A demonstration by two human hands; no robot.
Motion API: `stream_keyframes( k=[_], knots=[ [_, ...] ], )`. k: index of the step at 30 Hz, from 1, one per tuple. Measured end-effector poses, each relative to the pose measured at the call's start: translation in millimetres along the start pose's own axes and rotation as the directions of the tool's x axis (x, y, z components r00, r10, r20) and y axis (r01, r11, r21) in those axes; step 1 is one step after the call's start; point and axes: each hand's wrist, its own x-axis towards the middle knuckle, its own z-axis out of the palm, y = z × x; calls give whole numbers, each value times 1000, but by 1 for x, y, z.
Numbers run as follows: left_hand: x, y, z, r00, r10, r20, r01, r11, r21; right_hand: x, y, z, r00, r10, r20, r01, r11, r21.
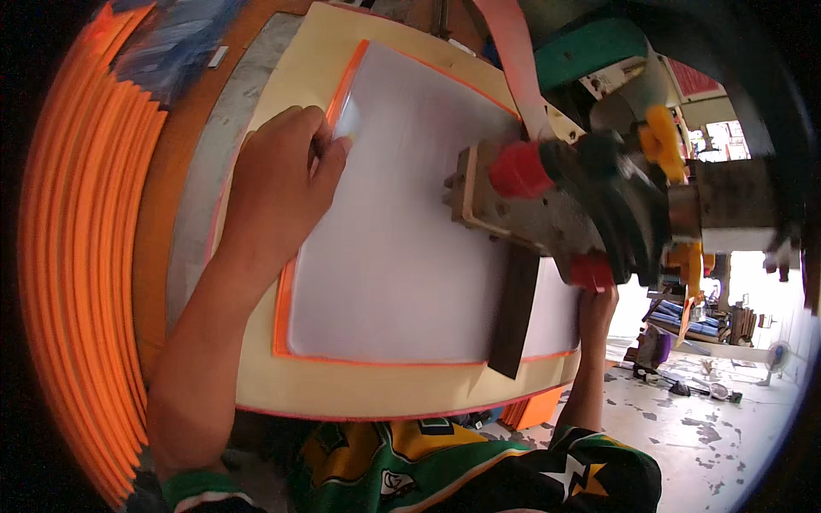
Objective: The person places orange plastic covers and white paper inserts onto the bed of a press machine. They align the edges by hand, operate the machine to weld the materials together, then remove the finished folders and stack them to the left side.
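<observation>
On yellow board [282, 389] | left hand [278, 171] pinches glossy white sheet [402, 222] | right hand [596, 309] grips red knob [592, 272]

The person wears a green jersey [428, 470] with yellow, white and black patches, a white star, and green-cuffed short sleeves; both forearms are bare.

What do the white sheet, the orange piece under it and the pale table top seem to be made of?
The white sheet looks like thin matte paper; the left hand lifts a corner that bends easily. The orange piece beneath looks like smooth plastic or card, flat and bright; hard to tell which. The pale table top seems to be painted or laminated board, with an even cream face and a reddish edge.
</observation>
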Motion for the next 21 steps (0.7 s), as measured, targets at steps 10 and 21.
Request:
stream_keyframes(
  k=[10,21],
  knots=[
    [2,2,2,1000,30,2,-30,997,75,-31,43,-4,988,135,80,-132,990,-42],
    [5,-6,11,996,84,-12,-83,992,93,-44,95,-11,970,152,190,-83,940,-332]
  ],
)
